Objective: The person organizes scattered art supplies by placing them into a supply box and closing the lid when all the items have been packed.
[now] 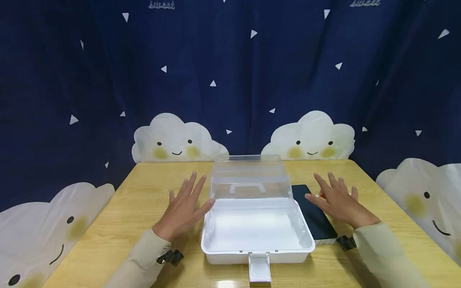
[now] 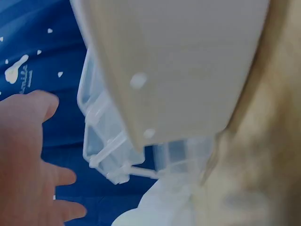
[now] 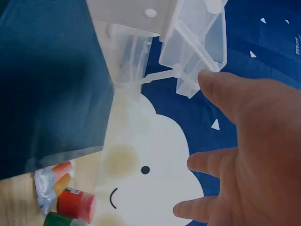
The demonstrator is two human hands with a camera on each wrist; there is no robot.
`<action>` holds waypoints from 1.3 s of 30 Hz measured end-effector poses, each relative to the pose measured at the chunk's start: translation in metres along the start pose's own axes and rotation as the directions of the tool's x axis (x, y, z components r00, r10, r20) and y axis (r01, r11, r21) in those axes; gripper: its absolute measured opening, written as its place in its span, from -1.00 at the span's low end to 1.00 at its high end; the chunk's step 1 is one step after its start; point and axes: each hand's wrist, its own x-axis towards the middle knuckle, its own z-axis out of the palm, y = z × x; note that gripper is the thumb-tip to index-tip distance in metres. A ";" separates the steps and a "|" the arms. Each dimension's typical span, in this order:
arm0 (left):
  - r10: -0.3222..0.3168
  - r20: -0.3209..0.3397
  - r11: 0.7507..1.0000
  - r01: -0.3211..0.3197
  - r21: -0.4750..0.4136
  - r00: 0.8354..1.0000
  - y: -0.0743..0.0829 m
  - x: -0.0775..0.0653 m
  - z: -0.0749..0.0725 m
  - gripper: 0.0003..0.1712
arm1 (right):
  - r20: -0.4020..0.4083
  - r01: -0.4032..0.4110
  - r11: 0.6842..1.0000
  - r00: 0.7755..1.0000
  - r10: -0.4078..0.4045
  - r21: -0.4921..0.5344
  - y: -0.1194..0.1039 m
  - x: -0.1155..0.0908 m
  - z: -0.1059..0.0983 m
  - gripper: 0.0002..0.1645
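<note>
A white plastic storage box (image 1: 257, 230) stands on the table with its clear lid (image 1: 250, 172) raised at the back and its front latch (image 1: 259, 268) hanging down. Nothing lies inside the box. My left hand (image 1: 183, 210) is spread in the air beside the box's left side, thumb near the rim, holding nothing. On the other side my right hand (image 1: 336, 202) is also spread and bare, above a dark blue book-like block (image 1: 311, 216). The raised inner trays (image 3: 193, 52) show through the lid in the right wrist view.
Beyond the dark block, the right wrist view shows a red container (image 3: 75, 205), a green one (image 3: 61, 220) and a shiny packet (image 3: 51, 183). My right hand mostly hides them in the head view. A dark blue curtain (image 1: 230, 80) hangs behind the wooden table (image 1: 119, 224).
</note>
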 end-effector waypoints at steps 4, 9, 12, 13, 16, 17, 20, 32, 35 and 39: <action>0.034 -0.006 0.995 -0.034 -0.097 0.999 0.005 -0.004 0.005 -0.09 | 0.023 -0.007 1.000 1.000 0.007 -0.004 0.004 -0.001 0.000 0.12; 0.101 -0.003 0.977 -0.099 -0.189 0.995 0.006 -0.012 0.012 -0.13 | 0.050 -0.015 1.000 0.999 0.015 -0.005 0.006 -0.001 0.004 0.11; 0.139 0.004 0.966 -0.134 -0.221 0.990 0.006 -0.015 0.015 -0.14 | 0.049 -0.010 1.000 0.999 0.010 -0.007 0.005 0.000 0.004 0.12; 0.151 0.008 0.963 -0.145 -0.228 0.988 0.006 -0.016 0.016 -0.14 | 0.050 -0.009 1.000 0.999 0.009 -0.001 0.005 0.001 0.004 0.11; 0.176 0.023 0.956 -0.165 -0.241 0.984 0.007 -0.018 0.020 -0.13 | 0.051 -0.007 1.000 0.999 0.006 0.008 0.002 0.002 0.002 0.11; 0.186 0.024 0.954 -0.174 -0.244 0.982 0.007 -0.018 0.021 -0.13 | 0.050 -0.005 1.000 0.999 0.005 0.007 0.001 0.002 0.002 0.11; 0.208 0.018 0.950 -0.198 -0.241 0.978 0.007 -0.020 0.025 -0.13 | 0.046 0.003 1.000 0.999 -0.003 0.002 -0.001 0.002 0.003 0.10; 0.296 -0.006 0.894 -0.280 -0.351 0.955 -0.001 -0.017 0.033 -0.30 | 0.049 0.082 0.997 0.995 -0.082 0.007 -0.005 0.007 0.003 0.09; 0.312 0.013 0.877 -0.283 -0.388 0.950 -0.007 -0.018 0.036 -0.27 | 0.078 0.089 0.995 0.993 -0.091 0.034 -0.009 0.007 0.007 0.10; 0.358 0.008 0.830 -0.314 -0.461 0.934 -0.012 -0.019 0.041 -0.19 | 0.123 0.069 0.997 0.990 -0.073 0.031 -0.011 0.006 0.011 0.11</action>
